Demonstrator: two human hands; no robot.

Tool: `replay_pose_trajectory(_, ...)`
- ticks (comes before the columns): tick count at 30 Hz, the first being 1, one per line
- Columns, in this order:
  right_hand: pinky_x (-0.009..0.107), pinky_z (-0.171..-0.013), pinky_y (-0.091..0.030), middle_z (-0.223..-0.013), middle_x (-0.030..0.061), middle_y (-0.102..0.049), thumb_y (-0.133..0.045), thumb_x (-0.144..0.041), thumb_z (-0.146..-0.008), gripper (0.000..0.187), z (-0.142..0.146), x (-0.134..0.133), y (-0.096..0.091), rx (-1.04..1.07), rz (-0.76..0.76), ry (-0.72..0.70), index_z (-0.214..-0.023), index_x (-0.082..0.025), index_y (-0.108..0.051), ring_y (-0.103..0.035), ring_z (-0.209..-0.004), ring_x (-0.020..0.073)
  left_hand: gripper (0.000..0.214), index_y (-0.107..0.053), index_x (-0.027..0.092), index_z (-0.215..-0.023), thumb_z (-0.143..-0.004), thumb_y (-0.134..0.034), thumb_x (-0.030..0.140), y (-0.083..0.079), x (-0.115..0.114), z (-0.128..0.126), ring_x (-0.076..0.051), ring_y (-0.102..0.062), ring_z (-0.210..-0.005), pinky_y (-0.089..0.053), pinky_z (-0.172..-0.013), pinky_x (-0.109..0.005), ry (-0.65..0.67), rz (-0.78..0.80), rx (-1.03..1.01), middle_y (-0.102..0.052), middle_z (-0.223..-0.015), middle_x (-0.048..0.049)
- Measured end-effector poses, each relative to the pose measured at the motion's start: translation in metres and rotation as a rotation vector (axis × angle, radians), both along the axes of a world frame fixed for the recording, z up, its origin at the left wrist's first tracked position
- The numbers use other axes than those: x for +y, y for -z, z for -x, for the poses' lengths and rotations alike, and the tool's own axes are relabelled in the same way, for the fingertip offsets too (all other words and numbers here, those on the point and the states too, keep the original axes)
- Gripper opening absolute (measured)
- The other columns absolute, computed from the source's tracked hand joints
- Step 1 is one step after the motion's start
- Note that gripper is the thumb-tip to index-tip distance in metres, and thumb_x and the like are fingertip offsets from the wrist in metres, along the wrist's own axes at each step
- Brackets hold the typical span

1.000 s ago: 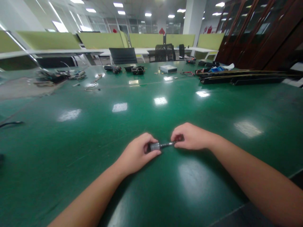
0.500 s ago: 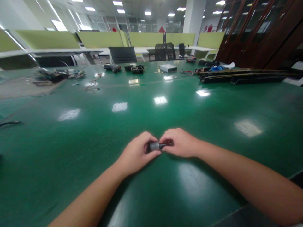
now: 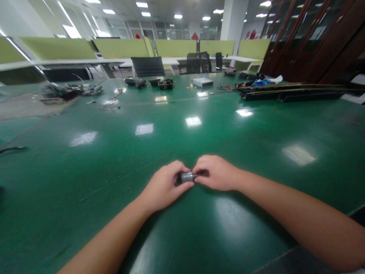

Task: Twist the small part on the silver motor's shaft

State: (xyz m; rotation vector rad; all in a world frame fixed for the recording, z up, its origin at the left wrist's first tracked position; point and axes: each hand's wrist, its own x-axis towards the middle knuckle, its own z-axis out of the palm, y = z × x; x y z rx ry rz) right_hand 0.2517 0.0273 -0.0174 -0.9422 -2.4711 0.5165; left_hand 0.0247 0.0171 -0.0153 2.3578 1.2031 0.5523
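Observation:
Close to the near side of the green table, a small silver-and-black cylinder (image 3: 187, 177) lies sideways between my two hands. The thumb and fingers of my left hand (image 3: 169, 183) are wrapped round its left, dark end. From the right, my right hand (image 3: 214, 172) pinches a thin dark piece (image 3: 202, 173) at the cylinder's other end. Whether that piece is joined to the cylinder cannot be made out, and my fingers hide part of both. The fingertips of the two hands nearly meet.
Across the glossy green tabletop (image 3: 171, 144) lie ceiling-light reflections. At the back are electronic parts (image 3: 71, 90), a loose cable (image 3: 111, 104), black clips (image 3: 165, 84), a silver box (image 3: 202, 82) and long dark strips (image 3: 288, 92). A black cable end (image 3: 14, 148) is at the left.
The dark part between the silver cylinder and my right fingers shows less now, and the silver part looks slightly turned. Both hands stay almost in place.

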Motion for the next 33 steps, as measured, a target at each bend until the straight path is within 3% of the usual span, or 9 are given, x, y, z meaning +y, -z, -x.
replay_pose_trajectory(33, 0.03, -0.078, -0.044, -0.088, 0.0049, -0.071, -0.069, -0.02, -0.086, 0.013, -0.0075, -0.0013, -0.0047, -0.055, -0.001, -0.025, -0.097, -0.017, -0.075, -0.061, -0.083, 0.0174, 0.02, -0.066, 0.02, -0.096, -0.083, -0.072, 0.034, -0.0017, -0.001, 0.0019, -0.017, -0.056, -0.073, -0.041, -0.065, -0.028, -0.002, 0.036, -0.033, -0.06, -0.083, 0.0002)
